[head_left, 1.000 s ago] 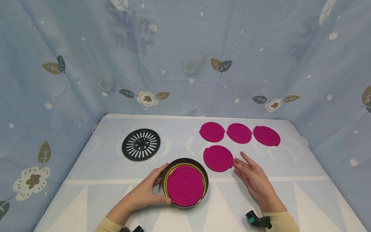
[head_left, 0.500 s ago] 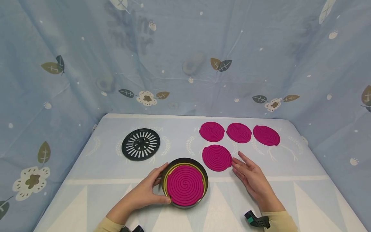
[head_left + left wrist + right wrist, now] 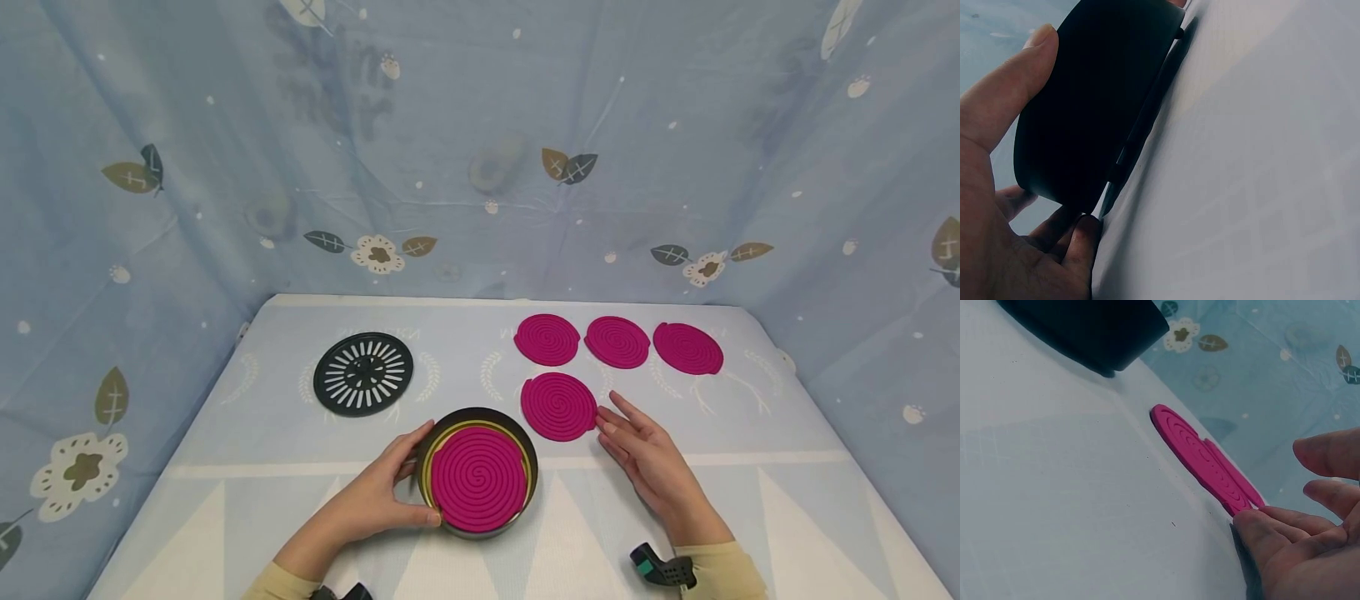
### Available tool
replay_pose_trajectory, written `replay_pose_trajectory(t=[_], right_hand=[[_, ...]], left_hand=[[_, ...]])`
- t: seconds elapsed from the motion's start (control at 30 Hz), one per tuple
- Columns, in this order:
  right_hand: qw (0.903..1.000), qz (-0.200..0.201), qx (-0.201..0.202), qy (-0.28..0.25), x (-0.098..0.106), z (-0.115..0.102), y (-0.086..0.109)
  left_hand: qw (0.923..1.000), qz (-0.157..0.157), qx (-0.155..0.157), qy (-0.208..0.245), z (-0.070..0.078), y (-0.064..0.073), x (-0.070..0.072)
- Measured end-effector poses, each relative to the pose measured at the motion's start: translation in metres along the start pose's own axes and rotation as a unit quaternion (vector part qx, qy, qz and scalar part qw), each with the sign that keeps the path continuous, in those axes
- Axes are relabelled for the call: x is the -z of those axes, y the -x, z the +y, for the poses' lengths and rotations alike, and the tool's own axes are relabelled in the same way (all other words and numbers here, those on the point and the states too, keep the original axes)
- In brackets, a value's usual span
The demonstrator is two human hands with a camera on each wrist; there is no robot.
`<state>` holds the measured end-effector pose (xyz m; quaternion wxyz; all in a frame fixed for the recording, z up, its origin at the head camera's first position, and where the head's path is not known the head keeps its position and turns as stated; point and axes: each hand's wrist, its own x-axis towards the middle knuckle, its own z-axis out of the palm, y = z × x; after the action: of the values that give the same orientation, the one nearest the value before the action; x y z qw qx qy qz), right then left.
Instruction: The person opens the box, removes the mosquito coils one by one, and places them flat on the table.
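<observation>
My left hand (image 3: 375,497) grips the side of a round dark holder (image 3: 529,446), thumb at the near rim and fingers round the far side. Inside the holder lies a magenta spiral coaster (image 3: 478,479), with a yellow-green ring (image 3: 429,475) showing around it. In the left wrist view the holder's dark wall (image 3: 1094,94) stands low over the table. My right hand (image 3: 652,462) has its fingers loosely extended, fingertips right at the edge of another magenta spiral coaster (image 3: 558,407). That coaster lies flat just beyond the holder, as the right wrist view also shows.
Three more magenta coasters, a left one (image 3: 547,340), a middle one (image 3: 617,342) and a right one (image 3: 687,349), form a row at the back. A black slotted disc (image 3: 363,374) lies at back left. Blue patterned cloth (image 3: 450,125) hangs behind the table (image 3: 300,517).
My right hand and the coaster at its fingertips have slid slightly left, toward the holder. The left hand keeps its hold on the holder.
</observation>
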<state>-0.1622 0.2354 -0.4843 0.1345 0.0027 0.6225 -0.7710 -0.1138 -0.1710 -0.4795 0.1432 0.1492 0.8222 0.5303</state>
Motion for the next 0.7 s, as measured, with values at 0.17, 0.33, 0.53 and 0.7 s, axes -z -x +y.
replay_pose_trajectory(t=[0.17,0.33,0.53,0.7], right_hand=[[1.0,-0.002,-0.001,-0.004,-0.0001,0.0002,-0.0001],[0.9999,-0.003,0.007,-0.014,-0.0011,0.0003,-0.0002],[0.9997,-0.006,0.01,-0.022,-0.0018,0.0008,-0.0004],[0.9995,-0.006,0.011,-0.029,-0.0022,-0.0003,0.0003]], left_hand=[[1.0,0.0,-0.003,0.0,-0.0006,-0.0001,0.0001],[1.0,0.0,-0.002,-0.001,-0.0009,-0.0002,0.0001],[1.0,0.001,-0.001,-0.002,-0.0008,-0.0003,-0.0002],[1.0,0.0,-0.001,-0.004,-0.0016,-0.0007,-0.0002]])
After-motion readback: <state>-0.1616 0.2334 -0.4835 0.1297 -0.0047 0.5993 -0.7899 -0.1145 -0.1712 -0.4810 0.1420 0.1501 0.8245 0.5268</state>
